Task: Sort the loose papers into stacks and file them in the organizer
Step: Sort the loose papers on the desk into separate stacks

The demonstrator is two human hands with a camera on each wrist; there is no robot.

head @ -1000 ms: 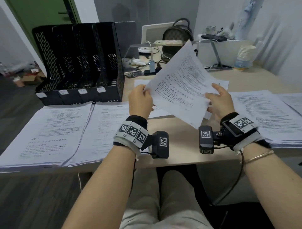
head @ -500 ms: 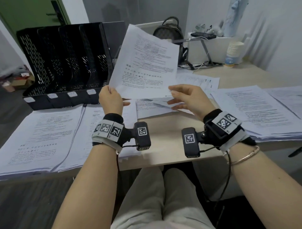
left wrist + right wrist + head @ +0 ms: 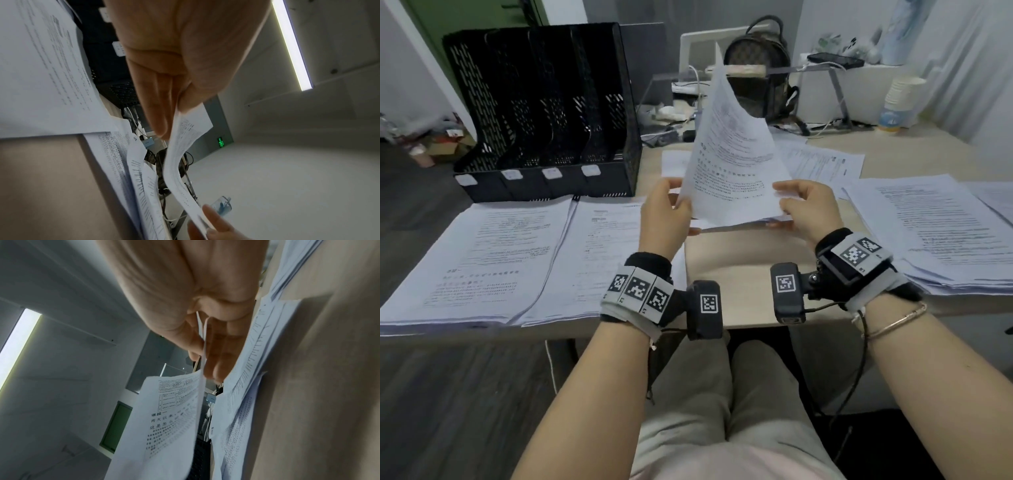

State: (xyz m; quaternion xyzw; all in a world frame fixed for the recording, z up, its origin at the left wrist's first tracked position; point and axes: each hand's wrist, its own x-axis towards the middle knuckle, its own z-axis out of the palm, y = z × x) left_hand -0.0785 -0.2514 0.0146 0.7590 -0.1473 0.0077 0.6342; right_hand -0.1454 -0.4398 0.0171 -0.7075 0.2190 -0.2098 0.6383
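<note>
A printed sheet [image 3: 729,164] stands almost upright above the desk's middle, bowed and leaning back. My left hand [image 3: 664,212] pinches its lower left corner between thumb and fingers; the left wrist view shows the sheet [image 3: 179,159] leaving that pinch. My right hand [image 3: 804,209] pinches the lower right corner, the sheet [image 3: 172,415] squeezed between thumb and fingers. The black mesh organizer [image 3: 544,113] with several slots stands at the back left. Two paper stacks [image 3: 493,253] lie in front of it, a thick stack [image 3: 935,233] at the right.
Loose sheets [image 3: 822,161] lie flat behind the held page. A dark backpack [image 3: 760,72], cables, a metal stand [image 3: 835,78] and stacked paper cups [image 3: 900,96] crowd the desk's back. Bare wood [image 3: 743,274] shows at the front edge between my wrists.
The sheet swung from the organizer side back to the middle and came lower and nearer. My right hand, free half a second ago, now pinches its lower right corner.
</note>
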